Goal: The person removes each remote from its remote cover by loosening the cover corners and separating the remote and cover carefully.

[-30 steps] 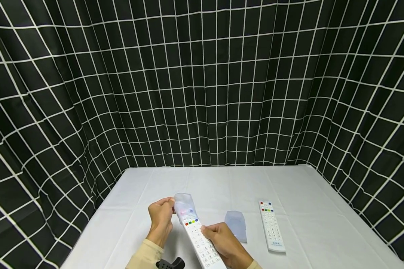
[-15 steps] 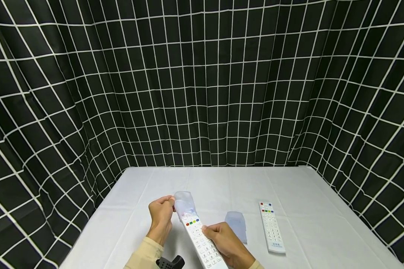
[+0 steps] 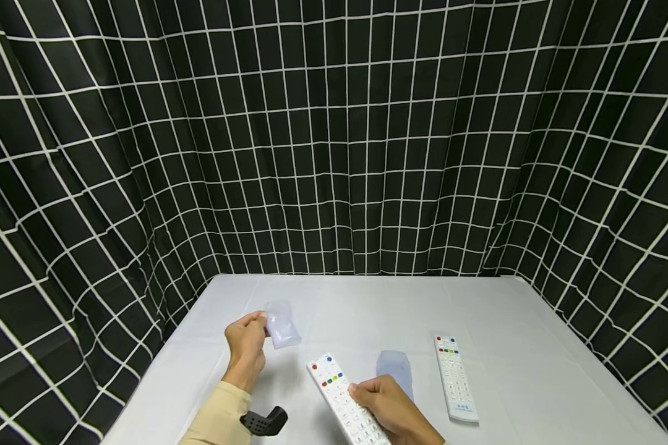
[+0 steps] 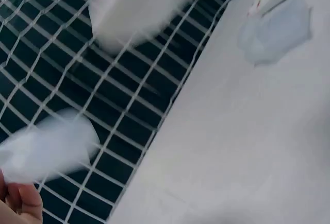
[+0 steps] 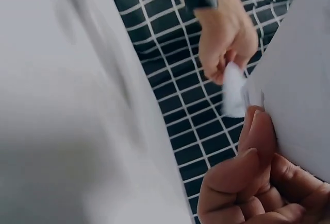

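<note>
A limp, translucent plastic sleeve (image 3: 281,324) hangs from my left hand (image 3: 247,340), pinched at its edge by thumb and fingers above the table. My right hand (image 3: 392,405) grips a bare white remote control (image 3: 339,395), its buttoned face up and its top end pointing away to the left. A gap separates sleeve and remote in the head view. In the left wrist view the pinched sleeve (image 4: 56,144) is blurred by motion. The right wrist view has the thumb and fingers (image 5: 227,177) curled at the edge of the remote (image 5: 299,80).
A second translucent sleeve (image 3: 395,368) lies flat on the white-covered table (image 3: 356,309), partly behind my right hand. Right of it lies another white remote control (image 3: 455,377). Black curtains (image 3: 334,154) with a white grid stand around the table. A black device (image 3: 264,422) sits at my left wrist.
The sleeve has come off the remote's top end. My left hand has moved left and away with it, and the remote's top buttons are now uncovered. The right hand still grips the remote.
</note>
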Available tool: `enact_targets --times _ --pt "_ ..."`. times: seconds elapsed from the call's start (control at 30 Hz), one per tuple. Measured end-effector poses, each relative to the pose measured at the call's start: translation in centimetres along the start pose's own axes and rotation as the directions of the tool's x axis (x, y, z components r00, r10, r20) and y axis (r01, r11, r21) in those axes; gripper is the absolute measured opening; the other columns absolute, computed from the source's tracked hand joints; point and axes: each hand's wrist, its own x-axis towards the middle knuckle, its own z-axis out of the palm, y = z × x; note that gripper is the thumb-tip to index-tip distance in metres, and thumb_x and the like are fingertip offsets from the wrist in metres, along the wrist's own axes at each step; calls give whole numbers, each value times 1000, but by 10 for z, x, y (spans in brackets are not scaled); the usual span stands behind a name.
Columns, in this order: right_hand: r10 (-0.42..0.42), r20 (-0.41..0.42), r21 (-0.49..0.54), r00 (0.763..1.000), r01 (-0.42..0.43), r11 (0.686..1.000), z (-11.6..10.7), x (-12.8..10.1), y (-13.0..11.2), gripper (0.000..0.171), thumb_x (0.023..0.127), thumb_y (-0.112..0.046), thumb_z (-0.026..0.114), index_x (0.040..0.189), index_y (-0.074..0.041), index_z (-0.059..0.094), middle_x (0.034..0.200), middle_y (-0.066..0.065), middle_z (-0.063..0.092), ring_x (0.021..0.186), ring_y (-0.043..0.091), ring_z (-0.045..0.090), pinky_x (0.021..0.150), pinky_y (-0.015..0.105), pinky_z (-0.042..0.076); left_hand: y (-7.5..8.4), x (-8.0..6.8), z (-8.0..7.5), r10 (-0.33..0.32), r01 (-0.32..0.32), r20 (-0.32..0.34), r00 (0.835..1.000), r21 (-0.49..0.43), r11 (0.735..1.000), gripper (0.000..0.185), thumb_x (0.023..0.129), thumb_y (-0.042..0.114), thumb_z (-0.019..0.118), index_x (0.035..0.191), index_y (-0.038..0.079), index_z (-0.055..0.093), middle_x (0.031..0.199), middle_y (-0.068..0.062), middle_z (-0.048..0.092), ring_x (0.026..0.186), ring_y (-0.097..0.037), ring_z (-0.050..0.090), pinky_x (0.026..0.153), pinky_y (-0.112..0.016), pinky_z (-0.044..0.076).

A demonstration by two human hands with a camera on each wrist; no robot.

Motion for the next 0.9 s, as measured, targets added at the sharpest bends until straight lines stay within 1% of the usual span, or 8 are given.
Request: enact_targets --times 0.07,0.13,0.2,0.3,0.43,0.53,0.67,0.9 --pt "9 -25 53 1000 -7 999 -2 3 -2 34 98 -17 54 98 16 65 81 14 68 65 18 66 59 26 54 3 -1 2 -22 21 67 997 26 999 19 89 -7 56 101 -20 62 86 -16 58 67 -17 55 59 -23 49" --pt "14 -50 86 999 -9 996 -2 7 -4 37 99 -19 54 103 16 63 85 16 69 70 21 68 63 29 56 3 -2 2 -53 49 106 993 40 998 21 91 -4 56 105 -20 60 94 -20 56 72 -19 56 63 -25 50" --pt "22 -60 92 998 -16 996 0 11 -4 38 99 -20 53 104 16 63 87 17 69 72 22 69 64 31 56 0 -2 -1 -82 79 111 990 30 996 21 92 -5 55 106 -20 60 99 -21 54 74 -20 55 64 -25 50" --pt "32 -106 81 994 -24 996 2 16 -2 39 100 -22 53 102 15 64 83 14 69 68 19 67 62 29 55 -6 1 -8 -109 112 125 986 -12 994 22 93 -5 55 107 -21 58 102 -22 52 75 -20 56 65 -25 50" --pt "44 -176 72 983 -31 997 5 26 0 39 98 -24 54 102 13 65 78 9 68 64 15 63 58 27 52 -10 5 -18 -133 151 179 975 -91 984 20 94 -5 54 106 -21 57 106 -21 50 80 -20 56 72 -26 51" --pt "56 -217 74 975 -41 996 6 34 0 39 97 -24 56 103 13 64 75 8 67 63 15 61 58 27 51 -11 7 -24 -153 180 213 965 -114 977 20 95 -6 52 108 -20 55 110 -20 48 84 -20 56 76 -26 50" --pt "69 -250 76 966 -52 996 5 43 -2 38 97 -24 56 105 13 64 75 9 66 64 16 61 58 28 50 -12 9 -29 -163 197 244 956 -120 973 21 95 -7 51 111 -21 54 108 -18 49 83 -18 56 76 -25 51" --pt "69 -257 78 964 -51 996 4 57 -3 36 97 -22 55 101 13 64 74 10 67 63 17 63 58 28 51 -14 8 -36 -160 205 278 947 -141 969 21 94 -8 53 109 -22 54 95 -14 54 76 -16 56 70 -25 51"
